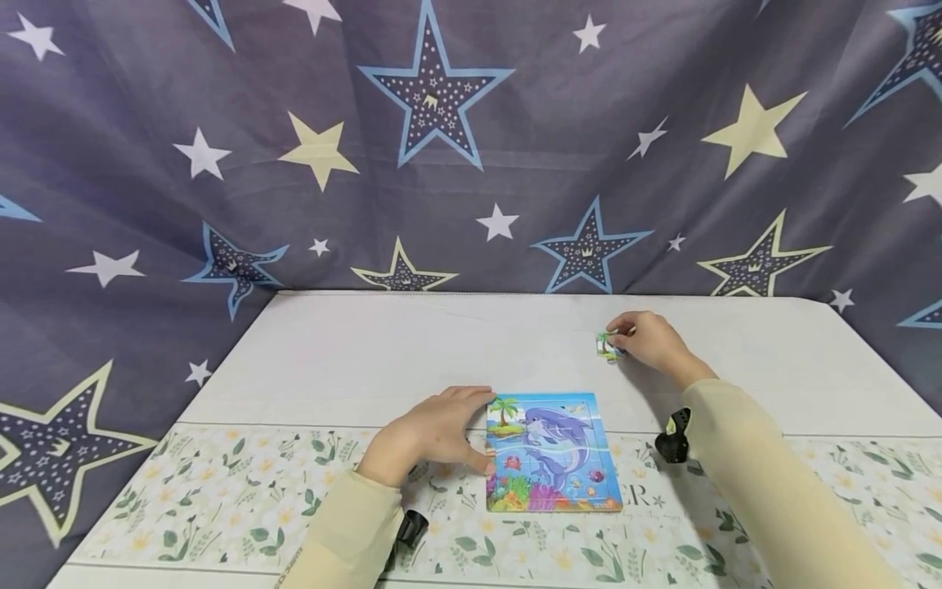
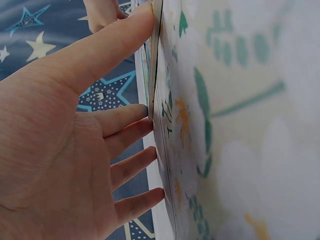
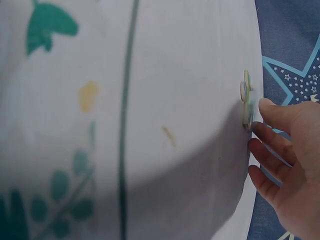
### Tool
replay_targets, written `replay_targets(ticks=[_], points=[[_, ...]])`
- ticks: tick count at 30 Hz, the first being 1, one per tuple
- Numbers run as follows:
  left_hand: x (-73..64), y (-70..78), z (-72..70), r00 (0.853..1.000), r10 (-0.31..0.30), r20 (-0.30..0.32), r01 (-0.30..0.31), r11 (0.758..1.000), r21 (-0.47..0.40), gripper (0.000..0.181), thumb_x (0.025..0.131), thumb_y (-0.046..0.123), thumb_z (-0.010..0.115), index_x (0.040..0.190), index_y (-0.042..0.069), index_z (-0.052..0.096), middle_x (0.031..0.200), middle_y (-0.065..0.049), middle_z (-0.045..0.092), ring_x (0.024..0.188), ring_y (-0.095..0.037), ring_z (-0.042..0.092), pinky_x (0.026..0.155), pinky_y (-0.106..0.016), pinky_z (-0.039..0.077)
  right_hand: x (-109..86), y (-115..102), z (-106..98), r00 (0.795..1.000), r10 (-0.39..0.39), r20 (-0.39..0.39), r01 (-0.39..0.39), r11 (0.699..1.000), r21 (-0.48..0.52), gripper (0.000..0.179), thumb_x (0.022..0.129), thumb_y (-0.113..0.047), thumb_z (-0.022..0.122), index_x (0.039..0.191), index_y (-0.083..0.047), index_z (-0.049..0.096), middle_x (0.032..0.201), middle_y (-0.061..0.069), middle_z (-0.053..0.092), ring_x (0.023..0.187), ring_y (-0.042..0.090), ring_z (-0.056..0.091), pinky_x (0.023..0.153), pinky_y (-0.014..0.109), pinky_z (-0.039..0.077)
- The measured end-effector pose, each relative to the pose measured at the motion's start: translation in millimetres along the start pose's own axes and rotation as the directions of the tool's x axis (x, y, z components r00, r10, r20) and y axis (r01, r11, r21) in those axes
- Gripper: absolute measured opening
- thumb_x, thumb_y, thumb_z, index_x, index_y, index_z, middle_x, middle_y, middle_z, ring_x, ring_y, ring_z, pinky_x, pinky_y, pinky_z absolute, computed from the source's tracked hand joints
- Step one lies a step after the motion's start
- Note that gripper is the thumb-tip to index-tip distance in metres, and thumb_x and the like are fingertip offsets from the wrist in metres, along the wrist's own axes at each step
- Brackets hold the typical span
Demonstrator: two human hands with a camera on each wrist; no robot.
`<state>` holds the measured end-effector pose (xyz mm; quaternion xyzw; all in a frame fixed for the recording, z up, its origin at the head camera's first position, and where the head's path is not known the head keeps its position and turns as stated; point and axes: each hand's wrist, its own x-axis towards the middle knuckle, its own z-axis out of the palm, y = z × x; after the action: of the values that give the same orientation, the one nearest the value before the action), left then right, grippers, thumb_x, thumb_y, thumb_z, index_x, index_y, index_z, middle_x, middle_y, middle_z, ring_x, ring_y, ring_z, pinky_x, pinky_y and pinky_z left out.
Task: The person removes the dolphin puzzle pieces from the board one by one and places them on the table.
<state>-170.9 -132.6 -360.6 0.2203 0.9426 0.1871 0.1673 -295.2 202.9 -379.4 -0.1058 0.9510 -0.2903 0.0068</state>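
Note:
A square picture puzzle (image 1: 548, 458) with two dolphins, a palm tree and coral lies flat near the table's middle. My left hand (image 1: 445, 429) rests along its left side, fingers fairly straight and spread. Its thumb (image 2: 125, 35) touches the puzzle's edge in the left wrist view, and the index fingertip meets the same edge nearer the corner. Farther back, my right hand (image 1: 653, 339) pinches a small puzzle piece (image 1: 605, 347) showing a palm tree, close over the white tabletop. The right wrist view shows this piece (image 3: 246, 97) edge-on, beside the thumb and index fingertips.
A white table (image 1: 412, 343) carries a flowered strip (image 1: 280, 483) across its front part, under the puzzle. Behind it hangs a dark curtain (image 1: 508, 180) with stars. Each wrist wears a black device; the right one (image 1: 673, 442) shows clearly.

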Motion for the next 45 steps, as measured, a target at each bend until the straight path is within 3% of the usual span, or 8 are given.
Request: replay_targets(ticks=[18,25,30,41,45], points=[[-0.5,0.2,-0.4,1.0,0.01,-0.003,-0.01,1.0,-0.003,0.096,0.075,0.044,0.086,0.153,0.011,0.039,0.159,-0.004,0.032,0.146,-0.027,0.026,0.117,-0.05,0.025,-7.6,-15,-8,0.997,-0.064,-0.052,0.067,0.997,0.044,0.023,0.099,-0.013,0.061,0.115,0.001,0.069,0.108,0.02,0.068,0.095,0.033,0.063,0.082,0.048,0.051],[-1.1,1.5,-1.7,1.0,0.009,0.003,-0.009,1.0,-0.012,0.097,0.075,0.044,0.085,0.153,0.012,0.038,0.159,-0.004,0.032,0.146,-0.027,0.026,0.117,-0.051,0.025,-14.1,-29,-12,0.992,-0.113,-0.052,0.118,0.989,0.093,0.024,0.097,-0.012,0.063,0.114,0.002,0.07,0.106,0.018,0.069,0.092,0.031,0.064,0.072,0.038,0.053],[-1.7,1.8,-2.7,1.0,0.01,0.006,-0.01,1.0,-0.018,0.097,0.075,0.044,0.085,0.153,0.012,0.038,0.159,-0.005,0.032,0.146,-0.027,0.026,0.117,-0.052,0.025,-21.6,-40,-13,0.988,-0.15,-0.04,0.154,0.981,0.121,0.021,0.096,-0.011,0.066,0.111,0.002,0.071,0.102,0.016,0.07,0.09,0.029,0.064,0.067,0.032,0.051],[-1.8,2.1,-2.9,1.0,0.008,0.005,-0.008,1.0,-0.027,0.097,0.075,0.045,0.085,0.153,0.012,0.038,0.159,-0.004,0.032,0.146,-0.027,0.026,0.117,-0.052,0.025,-40.0,-59,-8,0.962,-0.272,0.012,0.266,0.951,0.155,0.016,0.094,-0.009,0.067,0.107,0.0,0.072,0.095,0.005,0.07,0.085,0.02,0.061,0.075,0.035,0.05],[-2.1,2.5,-3.3,1.0,0.006,0.008,-0.005,1.0,-0.026,0.097,0.075,0.045,0.085,0.153,0.012,0.038,0.159,-0.004,0.032,0.146,-0.027,0.026,0.117,-0.052,0.025,-46.8,-66,-5,0.954,-0.296,0.048,0.285,0.944,0.166,0.016,0.095,-0.012,0.068,0.107,-0.002,0.072,0.098,0.004,0.07,0.084,0.018,0.059,0.069,0.033,0.049]])
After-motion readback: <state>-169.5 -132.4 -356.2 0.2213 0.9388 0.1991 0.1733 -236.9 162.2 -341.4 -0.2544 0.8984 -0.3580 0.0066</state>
